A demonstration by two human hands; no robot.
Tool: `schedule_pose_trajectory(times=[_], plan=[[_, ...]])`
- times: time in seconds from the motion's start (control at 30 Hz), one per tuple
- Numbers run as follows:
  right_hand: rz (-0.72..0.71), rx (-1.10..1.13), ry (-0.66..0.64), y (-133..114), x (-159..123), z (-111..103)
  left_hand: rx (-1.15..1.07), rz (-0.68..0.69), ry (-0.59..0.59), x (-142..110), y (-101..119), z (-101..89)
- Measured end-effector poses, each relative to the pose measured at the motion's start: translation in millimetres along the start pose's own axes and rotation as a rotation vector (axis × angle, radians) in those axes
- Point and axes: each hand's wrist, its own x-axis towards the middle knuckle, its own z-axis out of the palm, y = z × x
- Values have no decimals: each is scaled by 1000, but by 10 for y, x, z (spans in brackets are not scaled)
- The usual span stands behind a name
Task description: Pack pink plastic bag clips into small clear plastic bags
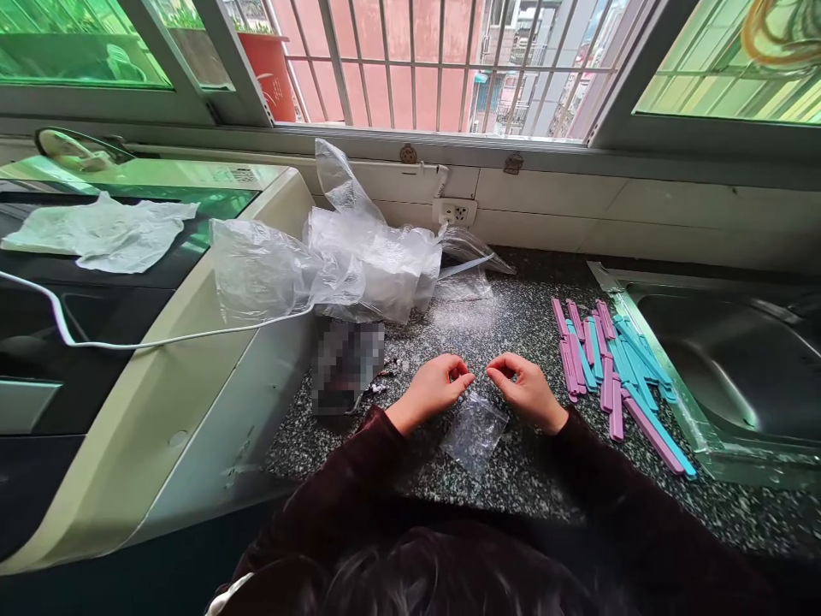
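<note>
My left hand (438, 387) and my right hand (524, 387) are close together over the speckled granite counter (513, 325), each with fingers pinched on the top edge of a small clear plastic bag (475, 430). The bag hangs down between the hands and lies partly on the counter. To the right of my right hand lies a heap of pink and blue plastic strips (609, 364), untouched.
A pile of crumpled clear plastic bags (339, 257) sits at the back of the counter. A white appliance (160, 342) with a white cable (128, 342) stands on the left. A steel sink (724, 368) is on the right. A wall socket (454, 210) is under the window.
</note>
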Motion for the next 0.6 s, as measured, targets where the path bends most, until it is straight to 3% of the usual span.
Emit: schedule_pose_trajectory(times=[0.2, 0.3, 0.5, 0.6], plan=[[-18, -361, -242, -9, -160, -44, 242, 48, -148, -31, -30, 19], [-3, -399, -322, -7, -193, 4, 266, 56, -182, -26, -25, 25], [-91, -262, -227, 7, -150, 2, 64, -5, -229, -9, -15, -4], [-149, -226, -172, -24, -145, -23, -28, 4, -191, -9, -21, 1]])
